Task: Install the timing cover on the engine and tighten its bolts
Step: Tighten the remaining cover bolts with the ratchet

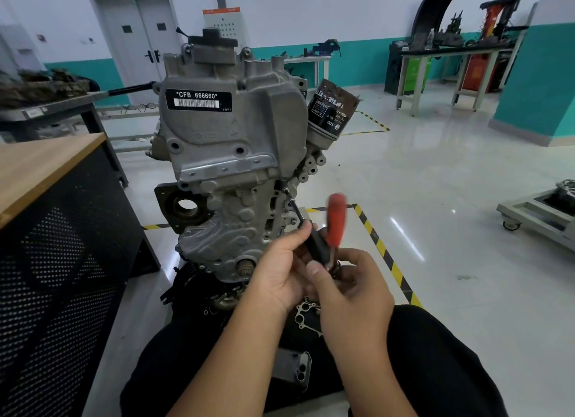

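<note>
Tightening a bolt [285, 191] at the cover's [230, 130] four o'clock: left hand [281, 269] pinches the shaft [298, 213]; right hand [348, 284] grips the red-handled driver [336, 219]; keep it square.

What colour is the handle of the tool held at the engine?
Red handle, blurred, with a black shaft; seen in the head view.

2 bare hands met low and centre, both forearms reaching up from the lower edge.

The left hand [281, 269] lay palm-inward, its fingers curled round the black stem of a red-handled T-shaped wrench [323, 233], fingertips high near the thin shaft. The right hand [351, 287] sat just beside it and slightly nearer, back facing the camera, thumb pressed against the stem's lower end and fingers curled beneath. The 2 hands touched at the thumbs; both wrists were bent slightly inward.
</note>
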`<state>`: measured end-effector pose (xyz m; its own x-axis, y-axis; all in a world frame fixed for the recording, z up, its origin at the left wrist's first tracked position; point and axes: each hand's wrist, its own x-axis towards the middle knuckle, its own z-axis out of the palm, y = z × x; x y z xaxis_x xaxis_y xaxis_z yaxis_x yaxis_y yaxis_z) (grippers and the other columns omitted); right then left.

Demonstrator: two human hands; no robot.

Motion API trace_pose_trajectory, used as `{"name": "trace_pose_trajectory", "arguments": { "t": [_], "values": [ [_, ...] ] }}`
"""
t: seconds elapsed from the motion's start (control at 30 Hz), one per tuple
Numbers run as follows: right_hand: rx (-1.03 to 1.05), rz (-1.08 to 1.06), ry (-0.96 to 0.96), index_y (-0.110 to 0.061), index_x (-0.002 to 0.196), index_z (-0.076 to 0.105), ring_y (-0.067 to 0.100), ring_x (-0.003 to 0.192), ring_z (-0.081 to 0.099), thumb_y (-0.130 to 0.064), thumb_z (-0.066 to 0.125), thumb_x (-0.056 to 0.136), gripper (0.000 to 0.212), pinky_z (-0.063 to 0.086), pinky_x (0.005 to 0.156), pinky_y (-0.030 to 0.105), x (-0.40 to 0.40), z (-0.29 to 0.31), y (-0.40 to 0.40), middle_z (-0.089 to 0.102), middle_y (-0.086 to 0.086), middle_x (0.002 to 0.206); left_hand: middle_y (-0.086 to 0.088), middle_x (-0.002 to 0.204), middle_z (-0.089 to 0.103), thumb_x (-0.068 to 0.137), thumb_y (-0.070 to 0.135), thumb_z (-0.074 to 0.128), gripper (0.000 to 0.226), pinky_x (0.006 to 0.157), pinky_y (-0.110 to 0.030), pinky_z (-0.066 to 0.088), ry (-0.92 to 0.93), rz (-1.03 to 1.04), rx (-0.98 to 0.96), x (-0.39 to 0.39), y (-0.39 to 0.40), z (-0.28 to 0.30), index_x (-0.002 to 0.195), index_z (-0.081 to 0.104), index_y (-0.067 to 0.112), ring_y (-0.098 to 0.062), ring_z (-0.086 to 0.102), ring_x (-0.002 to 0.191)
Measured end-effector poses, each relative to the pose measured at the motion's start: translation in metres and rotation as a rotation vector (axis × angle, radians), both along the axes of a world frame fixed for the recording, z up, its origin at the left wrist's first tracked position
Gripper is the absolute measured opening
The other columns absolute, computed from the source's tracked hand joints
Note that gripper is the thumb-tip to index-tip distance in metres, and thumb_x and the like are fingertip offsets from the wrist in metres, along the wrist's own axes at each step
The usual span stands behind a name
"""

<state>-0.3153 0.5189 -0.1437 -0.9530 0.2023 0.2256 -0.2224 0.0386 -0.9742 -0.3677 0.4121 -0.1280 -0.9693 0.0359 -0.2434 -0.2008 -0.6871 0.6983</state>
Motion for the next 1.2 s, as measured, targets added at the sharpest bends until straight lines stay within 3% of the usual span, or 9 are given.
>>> {"name": "trace_pose_trajectory", "arguments": {
  "t": [0.13, 0.2, 0.33, 0.47, 0.6, 0.8, 0.93, 1.03, 1.2],
  "values": [
    [-0.822, 0.297, -0.422, -0.008, 0.110, 0.070, 0.019, 0.045, 0.062, -0.035, 0.063, 0.100, 0.030, 0.055, 0.044, 0.031, 0.001, 0.014, -0.004, 0.069, 0.017, 0.068, -0.015, 0.096, 0.075, 0.084, 0.024, 0.072, 0.020, 0.055, -0.028, 0.059, 0.039, -0.036, -0.026, 0.006, -0.002, -0.002, 0.094, 0.075, 0.006, -0.024, 0.074, 0.074],
    [-0.803, 0.316, -0.474, -0.009, 0.108, 0.071, 0.016, 0.043, 0.060, -0.036, 0.061, 0.102, 0.029, 0.054, 0.042, 0.030, -0.001, 0.014, -0.001, 0.069, 0.016, 0.067, -0.017, 0.094, 0.075, 0.085, 0.016, 0.070, 0.014, 0.061, -0.031, 0.061, 0.069, -0.006, -0.049, 0.004, -0.003, -0.005, 0.087, 0.078, 0.005, -0.025, 0.076, 0.078],
    [0.040, 0.023, -0.093, -0.035, 0.089, 0.063, 0.023, 0.061, 0.073, -0.023, 0.081, 0.086, 0.022, 0.062, 0.059, 0.042, -0.004, -0.002, 0.007, 0.073, 0.005, 0.075, -0.016, 0.085, 0.075, 0.097, 0.011, 0.060, 0.030, 0.065, -0.036, 0.064, 0.077, 0.029, -0.067, 0.003, -0.001, -0.005, 0.073, 0.079, 0.009, -0.025, 0.074, 0.072],
    [-0.395, 0.091, -0.188, -0.014, 0.093, 0.066, 0.027, 0.052, 0.071, -0.029, 0.081, 0.088, 0.023, 0.058, 0.048, 0.036, 0.003, 0.008, -0.001, 0.074, 0.014, 0.074, -0.012, 0.088, 0.072, 0.093, 0.021, 0.067, 0.018, 0.041, -0.025, 0.052, 0.008, -0.029, -0.027, 0.009, -0.002, 0.003, 0.100, 0.069, 0.005, -0.020, 0.070, 0.055],
    [-0.933, 0.328, -0.506, -0.009, 0.089, 0.082, 0.012, 0.041, 0.057, -0.037, 0.072, 0.088, 0.030, 0.050, 0.039, 0.025, 0.000, 0.015, 0.000, 0.070, 0.017, 0.070, -0.013, 0.092, 0.075, 0.087, 0.018, 0.070, 0.012, 0.058, -0.034, 0.060, 0.029, -0.052, -0.055, 0.011, -0.001, 0.001, 0.091, 0.073, 0.007, -0.023, 0.074, 0.066],
    [-0.040, -0.054, -0.106, -0.026, 0.088, 0.061, 0.028, 0.059, 0.073, -0.027, 0.085, 0.082, 0.025, 0.062, 0.056, 0.047, -0.005, 0.000, 0.003, 0.074, 0.008, 0.074, -0.012, 0.084, 0.074, 0.086, 0.021, 0.068, 0.023, 0.051, -0.030, 0.058, 0.068, -0.001, -0.096, 0.008, 0.005, 0.000, 0.100, 0.066, 0.003, -0.024, 0.073, 0.067],
    [-0.496, 0.129, -0.290, -0.009, 0.095, 0.064, 0.024, 0.046, 0.065, -0.034, 0.076, 0.092, 0.028, 0.054, 0.044, 0.033, 0.003, 0.010, -0.002, 0.073, 0.018, 0.074, -0.013, 0.090, 0.073, 0.087, 0.032, 0.071, 0.031, 0.035, -0.020, 0.045, 0.039, -0.033, -0.098, 0.012, 0.003, 0.000, 0.103, 0.068, 0.006, -0.018, 0.067, 0.051],
    [-0.818, 0.300, -0.545, -0.006, 0.107, 0.071, 0.013, 0.040, 0.053, -0.036, 0.066, 0.099, 0.032, 0.047, 0.038, 0.025, 0.002, 0.013, -0.003, 0.069, 0.016, 0.068, -0.015, 0.094, 0.074, 0.083, 0.021, 0.072, 0.023, 0.057, -0.031, 0.060, 0.041, -0.002, -0.022, 0.011, 0.002, -0.003, 0.099, 0.068, 0.005, -0.023, 0.075, 0.072],
    [-0.144, 0.009, -0.221, -0.012, 0.089, 0.064, 0.021, 0.045, 0.066, -0.022, 0.084, 0.084, 0.023, 0.055, 0.043, 0.032, 0.000, 0.002, -0.001, 0.071, 0.006, 0.062, -0.018, 0.084, 0.071, 0.079, 0.020, 0.074, 0.025, 0.069, -0.037, 0.062, 0.040, 0.018, -0.074, 0.010, 0.005, -0.003, 0.092, 0.068, -0.001, -0.028, 0.070, 0.072]
  ]
}}
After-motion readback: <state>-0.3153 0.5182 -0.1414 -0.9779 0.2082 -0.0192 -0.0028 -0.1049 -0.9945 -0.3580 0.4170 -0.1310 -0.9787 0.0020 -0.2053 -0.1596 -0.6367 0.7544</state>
